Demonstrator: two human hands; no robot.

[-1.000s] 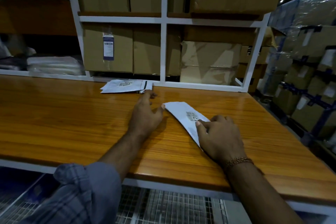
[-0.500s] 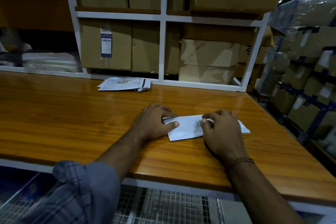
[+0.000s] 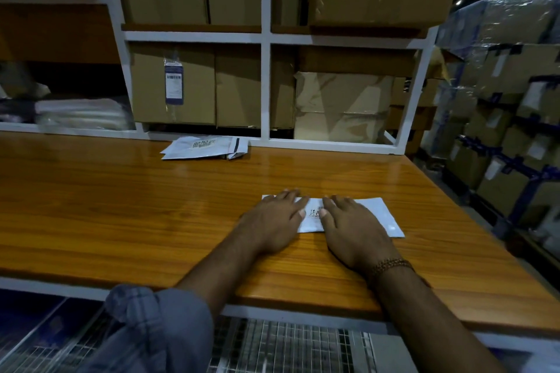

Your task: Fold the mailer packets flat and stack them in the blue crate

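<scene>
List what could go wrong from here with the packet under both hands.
1. Both the left hand and the right hand press the white mailer packet flat on a glossy wooden table; it may slide instead of creasing.
2. Its right end is uncovered and may spring back up.
3. The pile of packets lies far back by the shelf frame, so reaching for it could drag this packet askew.
</scene>
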